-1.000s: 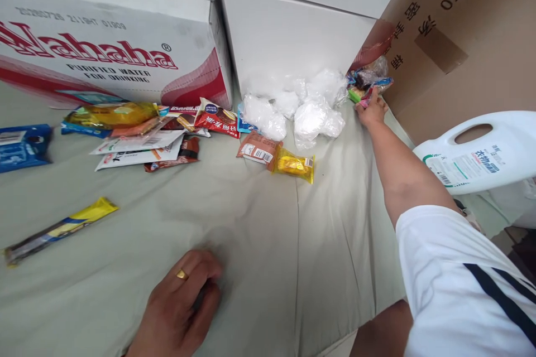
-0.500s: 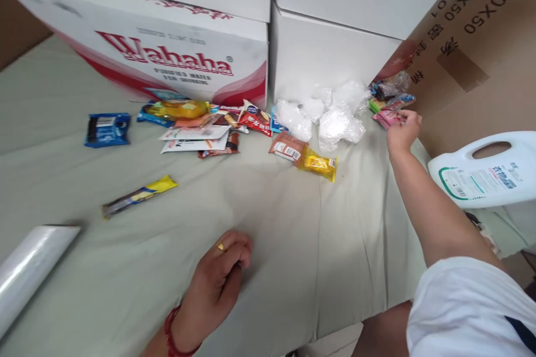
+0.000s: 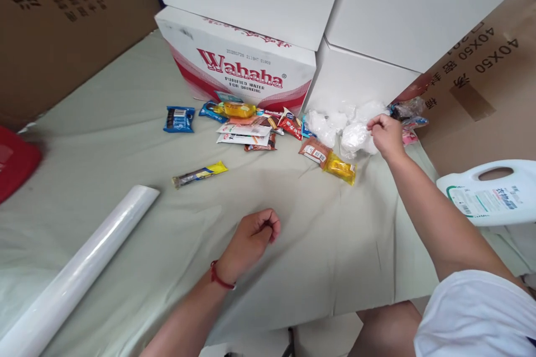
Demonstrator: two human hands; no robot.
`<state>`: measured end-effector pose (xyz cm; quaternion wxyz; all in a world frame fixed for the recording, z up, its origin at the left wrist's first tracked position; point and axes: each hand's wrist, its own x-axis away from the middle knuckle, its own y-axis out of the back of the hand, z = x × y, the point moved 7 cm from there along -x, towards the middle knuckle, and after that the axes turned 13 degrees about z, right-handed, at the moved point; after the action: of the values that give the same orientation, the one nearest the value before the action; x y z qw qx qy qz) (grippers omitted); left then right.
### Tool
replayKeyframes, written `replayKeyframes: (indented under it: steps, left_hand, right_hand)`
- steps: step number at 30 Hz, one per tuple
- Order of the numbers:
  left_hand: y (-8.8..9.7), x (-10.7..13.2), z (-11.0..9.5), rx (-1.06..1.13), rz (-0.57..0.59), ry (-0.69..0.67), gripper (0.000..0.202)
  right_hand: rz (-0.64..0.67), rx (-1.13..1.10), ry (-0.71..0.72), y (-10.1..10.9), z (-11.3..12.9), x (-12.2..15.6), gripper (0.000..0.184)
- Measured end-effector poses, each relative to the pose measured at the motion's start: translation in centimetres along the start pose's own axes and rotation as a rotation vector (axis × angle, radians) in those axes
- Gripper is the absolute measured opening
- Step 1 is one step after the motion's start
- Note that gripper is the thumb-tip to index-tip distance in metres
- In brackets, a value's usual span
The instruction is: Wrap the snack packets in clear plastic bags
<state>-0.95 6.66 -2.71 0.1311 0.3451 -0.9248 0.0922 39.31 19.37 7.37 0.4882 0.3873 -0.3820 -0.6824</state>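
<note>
My left hand [image 3: 255, 234] hangs over the middle of the cloth with its fingers loosely curled, and nothing shows in them. At the right, my right hand [image 3: 386, 135] has thumb and fingers pinched at the edge of a crumpled white plastic bag [image 3: 355, 136], one of several bunched together. Just behind that wrist, a pink packet [image 3: 409, 135] lies partly hidden. Left of the bags are a brown packet [image 3: 315, 152] and a yellow packet [image 3: 341, 168]. A yellow-and-dark snack bar [image 3: 200, 174] lies nearer my left hand.
A Wahaha carton [image 3: 243, 67] stands behind a heap of snack packets [image 3: 245, 131]. A blue packet [image 3: 179, 119] lies left of them. A plastic film roll [image 3: 84, 268] is at the left, beside a red object [image 3: 14, 164]. A white detergent jug [image 3: 489, 192] lies at the right.
My right hand has left the pink packet and moved left to the white plastic bags. My left hand stays curled over the cloth. The view has shifted, bringing more of the left side in.
</note>
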Motion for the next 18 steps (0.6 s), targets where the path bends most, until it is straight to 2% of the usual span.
replayKeyframes:
  steps: [4, 6, 8, 10, 13, 15, 18]
  left_hand:
    - [0.0, -0.8, 0.4, -0.011, 0.027, 0.038, 0.011]
    - [-0.1, -1.0, 0.5, -0.030, 0.037, 0.042, 0.011]
    - [-0.1, -0.9, 0.3, -0.064, 0.039, 0.038, 0.011]
    - [-0.2, -0.6, 0.0, -0.093, 0.046, 0.037, 0.011]
    - [-0.4, -0.2, -0.4, -0.102, 0.061, 0.048, 0.012]
    - [-0.4, 0.0, -0.5, -0.107, 0.053, 0.053, 0.013]
    - [-0.4, 0.0, -0.5, -0.139, 0.024, 0.053, 0.014]
  right_hand:
    - [0.156, 0.044, 0.121, -4.8, 6.5, -1.3, 0.021]
    - [0.254, 0.135, 0.058, -7.4, 7.9, -1.9, 0.022]
    - [0.303, 0.181, -0.048, -8.8, 8.1, -2.3, 0.018]
    - [0.293, 0.177, -0.091, -8.7, 7.8, -1.9, 0.012]
    - [0.143, 0.076, -0.048, -6.3, 7.4, -0.3, 0.021]
    - [0.045, 0.004, -0.015, -4.9, 7.0, 0.9, 0.020]
    - [-0.016, 0.009, -0.062, -4.6, 6.3, 1.5, 0.018]
